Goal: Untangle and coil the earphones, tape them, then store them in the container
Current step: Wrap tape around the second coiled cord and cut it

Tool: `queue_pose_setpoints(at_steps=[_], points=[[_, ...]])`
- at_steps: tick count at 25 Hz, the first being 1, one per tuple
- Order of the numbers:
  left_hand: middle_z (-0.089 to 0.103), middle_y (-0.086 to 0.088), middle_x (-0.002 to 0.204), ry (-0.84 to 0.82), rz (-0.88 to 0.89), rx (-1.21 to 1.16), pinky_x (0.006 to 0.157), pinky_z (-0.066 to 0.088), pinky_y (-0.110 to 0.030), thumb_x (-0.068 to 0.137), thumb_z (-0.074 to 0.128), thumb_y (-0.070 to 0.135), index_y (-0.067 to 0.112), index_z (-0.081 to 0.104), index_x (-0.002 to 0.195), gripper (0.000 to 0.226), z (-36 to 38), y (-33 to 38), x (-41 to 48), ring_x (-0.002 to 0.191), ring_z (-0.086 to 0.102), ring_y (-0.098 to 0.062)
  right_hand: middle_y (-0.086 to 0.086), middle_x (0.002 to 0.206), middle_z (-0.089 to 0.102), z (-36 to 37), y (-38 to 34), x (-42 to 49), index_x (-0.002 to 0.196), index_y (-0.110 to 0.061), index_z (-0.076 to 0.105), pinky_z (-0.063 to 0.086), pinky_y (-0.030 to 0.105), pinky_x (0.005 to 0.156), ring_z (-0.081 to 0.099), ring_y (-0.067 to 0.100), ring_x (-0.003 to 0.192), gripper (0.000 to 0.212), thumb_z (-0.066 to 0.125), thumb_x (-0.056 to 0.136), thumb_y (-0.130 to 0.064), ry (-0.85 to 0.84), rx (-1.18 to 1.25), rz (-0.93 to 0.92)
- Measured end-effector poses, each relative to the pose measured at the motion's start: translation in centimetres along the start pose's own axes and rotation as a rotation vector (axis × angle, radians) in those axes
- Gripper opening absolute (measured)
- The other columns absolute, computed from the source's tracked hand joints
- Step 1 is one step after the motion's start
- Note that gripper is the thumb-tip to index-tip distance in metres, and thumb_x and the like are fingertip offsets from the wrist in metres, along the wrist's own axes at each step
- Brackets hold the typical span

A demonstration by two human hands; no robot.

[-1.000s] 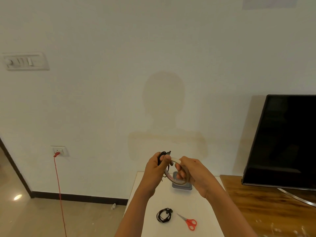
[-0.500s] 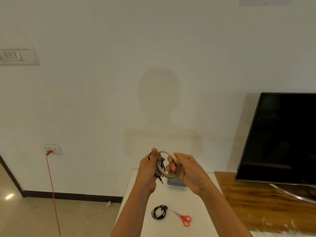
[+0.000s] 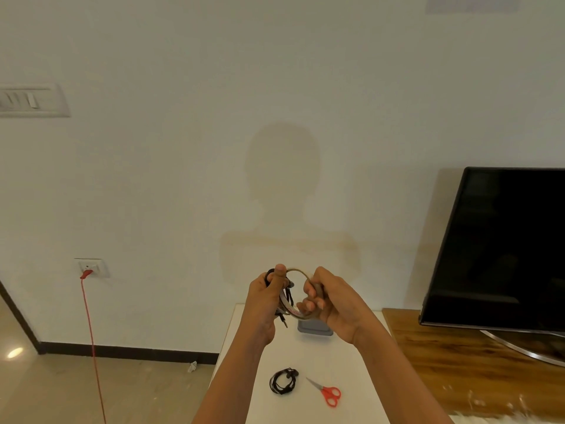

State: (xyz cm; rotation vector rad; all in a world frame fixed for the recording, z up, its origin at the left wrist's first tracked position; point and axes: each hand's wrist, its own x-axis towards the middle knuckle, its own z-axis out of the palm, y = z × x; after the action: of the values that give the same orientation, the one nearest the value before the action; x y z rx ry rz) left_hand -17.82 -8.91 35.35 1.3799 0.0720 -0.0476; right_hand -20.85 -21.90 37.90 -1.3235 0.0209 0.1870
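My left hand (image 3: 265, 296) grips a black coiled earphone set (image 3: 287, 296) raised in front of me, its plug hanging down below the fingers. My right hand (image 3: 328, 302) holds a thin roll of clear tape (image 3: 298, 272) right beside it, fingers curled through the ring. The tape roll touches the earphones between both hands. A second black coiled earphone set (image 3: 282, 381) lies on the white table (image 3: 360, 377). The grey container (image 3: 315, 329) stands at the table's far edge, partly hidden behind my hands.
Red-handled scissors (image 3: 327, 393) lie to the right of the coiled set on the table. A wooden cabinet (image 3: 458, 362) with a black television (image 3: 504, 246) stands to the right. A red cable (image 3: 91, 347) hangs from a wall socket at the left.
Both hands stay close together with the tape roll and earphones; the roll has turned slightly in my right hand. The view shifted a little.
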Motion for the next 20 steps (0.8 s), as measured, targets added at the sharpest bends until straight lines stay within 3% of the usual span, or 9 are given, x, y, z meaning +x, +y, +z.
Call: queue_pose_setpoints(at_steps=[7, 11, 15, 18, 20], points=[[0.067, -0.006, 0.083, 0.001, 0.021, 0.029, 0.057, 0.041, -0.029, 0.093, 0.051, 0.045, 0.007, 0.059, 0.090, 0.039, -0.05, -0.46, 0.25, 0.061, 0.051, -0.017, 0.005, 0.046, 0.040, -0.41, -0.11, 0.21, 0.050, -0.009, 0.050, 0.043, 0.041, 0.079, 0.050, 0.017, 0.050, 0.041, 0.035, 0.088, -0.011, -0.024, -0.027, 0.031], [0.063, -0.017, 0.081, 0.023, -0.122, -0.136, 0.061, 0.050, -0.034, 0.091, 0.051, 0.049, 0.006, 0.057, 0.080, 0.044, -0.17, -0.83, 0.63, 0.067, 0.057, -0.028, 0.005, 0.053, 0.045, -0.29, 0.10, 0.23, 0.064, -0.008, 0.057, 0.046, 0.033, 0.073, 0.055, 0.017, 0.061, 0.037, 0.032, 0.091, -0.006, -0.110, -0.054, -0.076], [0.061, -0.024, 0.084, 0.005, -0.267, -0.359, 0.065, 0.053, -0.038, 0.086, 0.051, 0.053, 0.001, 0.057, 0.086, 0.052, 0.02, -0.89, 0.86, 0.071, 0.062, -0.033, 0.008, 0.060, 0.051, -0.15, 0.62, 0.27, 0.073, -0.005, 0.057, 0.050, 0.031, 0.078, 0.058, 0.017, 0.067, 0.035, 0.030, 0.095, -0.007, -0.134, -0.135, -0.214], [0.066, -0.021, 0.088, 0.021, -0.192, -0.166, 0.069, 0.052, -0.038, 0.094, 0.047, 0.050, 0.001, 0.062, 0.091, 0.051, 0.12, -0.85, 0.57, 0.078, 0.063, -0.032, 0.002, 0.053, 0.045, -0.02, 0.61, 0.02, 0.064, -0.008, 0.054, 0.046, 0.033, 0.075, 0.051, 0.018, 0.060, 0.036, 0.032, 0.092, -0.008, -0.059, -0.160, -0.199], [0.067, -0.007, 0.079, 0.032, -0.035, -0.017, 0.064, 0.048, -0.034, 0.095, 0.051, 0.038, 0.006, 0.067, 0.086, 0.037, -0.14, -0.48, 0.44, 0.070, 0.057, -0.024, 0.000, 0.049, 0.037, -0.17, 0.34, -0.09, 0.058, -0.011, 0.053, 0.043, 0.034, 0.071, 0.045, 0.017, 0.052, 0.039, 0.033, 0.092, -0.010, -0.008, -0.160, -0.151]])
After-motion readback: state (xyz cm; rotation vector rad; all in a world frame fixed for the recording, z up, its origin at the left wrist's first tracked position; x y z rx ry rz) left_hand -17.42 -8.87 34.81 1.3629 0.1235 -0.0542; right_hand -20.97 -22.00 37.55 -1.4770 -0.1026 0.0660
